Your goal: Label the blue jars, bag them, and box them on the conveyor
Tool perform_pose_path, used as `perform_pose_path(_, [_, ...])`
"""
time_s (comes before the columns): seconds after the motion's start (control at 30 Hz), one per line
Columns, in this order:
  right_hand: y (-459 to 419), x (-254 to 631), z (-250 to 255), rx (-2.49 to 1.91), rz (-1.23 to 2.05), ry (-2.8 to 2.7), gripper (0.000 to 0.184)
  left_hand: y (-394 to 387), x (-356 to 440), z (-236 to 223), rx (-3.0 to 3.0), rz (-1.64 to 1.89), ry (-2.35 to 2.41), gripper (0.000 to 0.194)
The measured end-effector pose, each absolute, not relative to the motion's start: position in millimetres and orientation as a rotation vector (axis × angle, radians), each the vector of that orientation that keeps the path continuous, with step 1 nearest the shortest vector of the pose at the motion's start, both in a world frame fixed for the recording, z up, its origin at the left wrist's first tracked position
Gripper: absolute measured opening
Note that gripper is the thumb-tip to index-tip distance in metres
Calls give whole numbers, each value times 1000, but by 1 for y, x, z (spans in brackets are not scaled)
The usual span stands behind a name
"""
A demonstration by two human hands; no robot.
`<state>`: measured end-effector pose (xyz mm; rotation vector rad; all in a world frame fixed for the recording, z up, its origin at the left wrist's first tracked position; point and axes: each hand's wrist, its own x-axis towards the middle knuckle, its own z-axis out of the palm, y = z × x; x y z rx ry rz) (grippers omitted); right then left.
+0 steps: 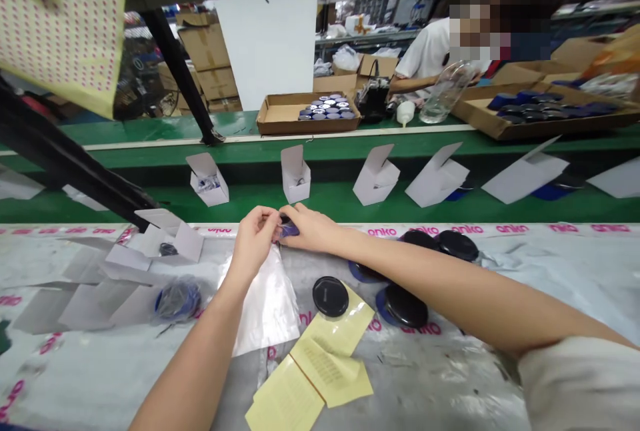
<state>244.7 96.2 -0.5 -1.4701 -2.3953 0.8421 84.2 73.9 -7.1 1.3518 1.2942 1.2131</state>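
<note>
My right hand [311, 229] is closed around a small blue and dark object [289, 227], mostly hidden by the fingers. Thumb and fingers of my left hand [256, 239] are pinched together right beside it; what they grip is too small to make out. Below both hands lies a stack of clear plastic bags [267, 307]. Nearer to me, a round black disc [331, 296] rests on yellow printed sheets [320, 357]. Under and beyond my right forearm sit several black discs with blue parts, one of them this black disc [406, 306].
White open boxes [297, 177] stand in a row on the green conveyor [250, 197]. A white box [170, 237] and a bagged blue item [177, 299] are at left. Beyond are a cardboard tray [280, 125] of round pieces and a person in a white sleeve [425, 47]. A dark post [180, 77] rises left.
</note>
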Motion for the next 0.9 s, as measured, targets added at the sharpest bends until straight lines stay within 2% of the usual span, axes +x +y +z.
perform_pose_path(0.2, [122, 265, 24, -1339, 990, -2487, 50, 118, 106, -15, 1189, 1549, 1459, 22])
perform_pose_path(0.27, [132, 281, 41, -1329, 974, -2480, 44, 141, 115, -21, 1121, 1563, 1478, 37])
perform_pose_path(0.33, [145, 293, 57, -1367, 857, -2405, 41, 161, 121, -28, 1099, 1502, 1443, 59])
perform_pose_path(0.4, [161, 299, 65, -1416, 671, -2288, 42, 175, 125, -33, 1114, 1426, 1382, 84])
perform_pose_path(0.47, [177, 295, 62, -1428, 492, -2196, 48, 183, 126, -36, 1139, 1353, 1322, 99])
perform_pose_path(0.53, [188, 285, 51, -1413, 358, -2165, 55, 188, 127, -40, 1154, 1294, 1283, 94])
perform_pose_path(0.6, [195, 274, 39, -1398, 260, -2190, 58, 192, 126, -42, 1162, 1264, 1266, 78])
perform_pose_path(0.73, [194, 262, 24, -1360, 132, -2354, 41, 199, 123, -45, 1179, 1241, 1274, 60])
perform_pose_path(0.9, [186, 263, 19, -1320, 38, -2473, 30, 205, 116, -43, 1225, 1190, 1289, 62])
